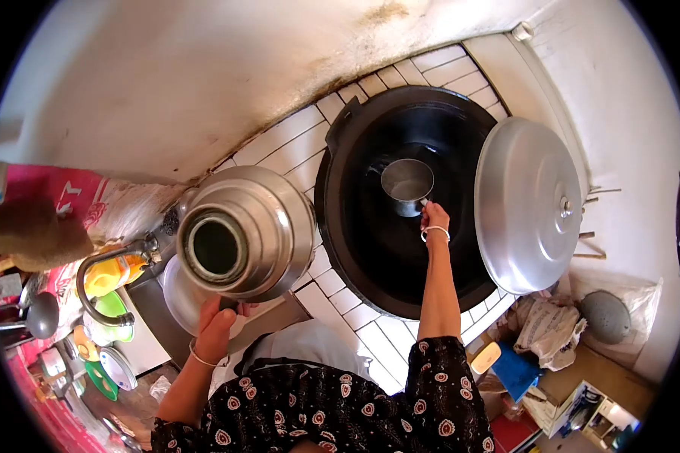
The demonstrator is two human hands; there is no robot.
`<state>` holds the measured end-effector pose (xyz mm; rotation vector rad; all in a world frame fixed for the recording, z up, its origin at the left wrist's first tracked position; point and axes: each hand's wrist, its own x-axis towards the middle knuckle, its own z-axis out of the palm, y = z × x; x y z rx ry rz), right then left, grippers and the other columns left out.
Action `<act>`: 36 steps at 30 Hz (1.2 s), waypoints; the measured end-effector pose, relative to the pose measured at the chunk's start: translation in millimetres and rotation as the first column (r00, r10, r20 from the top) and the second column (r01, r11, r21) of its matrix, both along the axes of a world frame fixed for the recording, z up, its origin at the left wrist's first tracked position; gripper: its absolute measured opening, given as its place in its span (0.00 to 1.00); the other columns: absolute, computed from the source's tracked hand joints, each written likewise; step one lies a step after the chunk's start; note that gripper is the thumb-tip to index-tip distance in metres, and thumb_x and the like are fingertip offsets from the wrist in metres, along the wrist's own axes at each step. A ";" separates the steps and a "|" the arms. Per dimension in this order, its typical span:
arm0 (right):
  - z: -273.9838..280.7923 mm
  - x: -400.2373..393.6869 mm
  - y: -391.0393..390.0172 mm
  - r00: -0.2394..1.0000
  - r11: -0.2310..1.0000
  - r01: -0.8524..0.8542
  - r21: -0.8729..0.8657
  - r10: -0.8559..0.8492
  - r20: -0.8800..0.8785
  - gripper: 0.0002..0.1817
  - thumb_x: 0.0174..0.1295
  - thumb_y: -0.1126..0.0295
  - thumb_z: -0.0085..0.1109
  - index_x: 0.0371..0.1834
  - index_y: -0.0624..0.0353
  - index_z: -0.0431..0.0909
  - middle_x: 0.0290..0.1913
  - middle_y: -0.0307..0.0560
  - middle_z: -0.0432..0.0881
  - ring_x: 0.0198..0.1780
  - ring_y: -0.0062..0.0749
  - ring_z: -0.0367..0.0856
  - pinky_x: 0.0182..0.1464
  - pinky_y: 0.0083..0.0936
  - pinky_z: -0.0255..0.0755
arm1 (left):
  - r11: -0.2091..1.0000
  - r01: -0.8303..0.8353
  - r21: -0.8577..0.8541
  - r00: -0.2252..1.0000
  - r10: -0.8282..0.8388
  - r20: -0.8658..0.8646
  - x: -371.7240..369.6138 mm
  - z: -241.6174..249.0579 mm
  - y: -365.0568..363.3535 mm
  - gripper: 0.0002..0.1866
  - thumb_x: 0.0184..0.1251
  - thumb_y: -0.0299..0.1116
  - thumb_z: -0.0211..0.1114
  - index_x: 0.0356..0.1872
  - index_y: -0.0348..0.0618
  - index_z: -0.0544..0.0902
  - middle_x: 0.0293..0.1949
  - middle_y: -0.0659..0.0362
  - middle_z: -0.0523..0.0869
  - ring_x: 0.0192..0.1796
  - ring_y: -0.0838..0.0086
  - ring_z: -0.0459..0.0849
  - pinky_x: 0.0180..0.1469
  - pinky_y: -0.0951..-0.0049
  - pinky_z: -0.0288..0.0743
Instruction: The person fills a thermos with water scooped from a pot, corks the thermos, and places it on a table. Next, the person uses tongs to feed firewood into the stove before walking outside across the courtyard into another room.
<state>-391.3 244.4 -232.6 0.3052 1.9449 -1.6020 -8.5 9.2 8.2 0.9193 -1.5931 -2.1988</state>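
Note:
My right hand is closed round the handle of a metal dipper, which is over the inside of a large black wok. The dipper appears to hold some liquid. At the left, my left hand grips the handle of a big steel thermos flask. Its round mouth is uncovered and faces up towards me; the inside looks dark. Part of the handle is hidden by my fingers. A domed aluminium lid leans at the wok's right rim.
White tiles surround the wok, with a wall behind. A curved tap and a sink stand at the left, near a ladle and stacked plates. A grey strainer and plastic bags are at the right.

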 end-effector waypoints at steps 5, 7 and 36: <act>69.1 21.9 -28.2 0.998 0.967 -0.063 -0.245 0.056 -0.038 0.10 0.60 0.63 0.53 0.27 0.56 0.71 0.20 0.34 0.68 0.19 0.18 0.66 0.18 0.14 0.58 | 1.000 0.003 -0.027 1.000 -0.003 0.012 -0.3 1.8 -1.3 0.17 0.58 0.41 0.51 0.35 0.35 0.72 0.30 0.59 0.75 0.36 0.75 0.73 0.43 0.74 0.67; 98.8 27.8 -36.7 0.993 0.940 -0.113 -0.322 0.093 -0.078 0.09 0.60 0.63 0.55 0.28 0.55 0.71 0.21 0.34 0.69 0.22 0.18 0.67 0.20 0.14 0.59 | 0.999 0.037 -0.032 0.999 -0.038 -0.019 5.7 -7.9 -2.9 0.18 0.59 0.42 0.51 0.37 0.34 0.72 0.30 0.59 0.74 0.36 0.75 0.72 0.44 0.73 0.67; 396.9 125.0 -96.5 0.789 0.842 -0.447 -0.300 0.214 -0.575 0.11 0.58 0.61 0.57 0.31 0.57 0.74 0.22 0.36 0.71 0.23 0.18 0.64 0.24 0.14 0.54 | 0.997 0.073 -0.025 0.985 -0.076 -0.158 6.9 -7.8 -6.8 0.10 0.63 0.36 0.51 0.30 0.40 0.70 0.24 0.65 0.70 0.29 0.82 0.66 0.36 0.80 0.64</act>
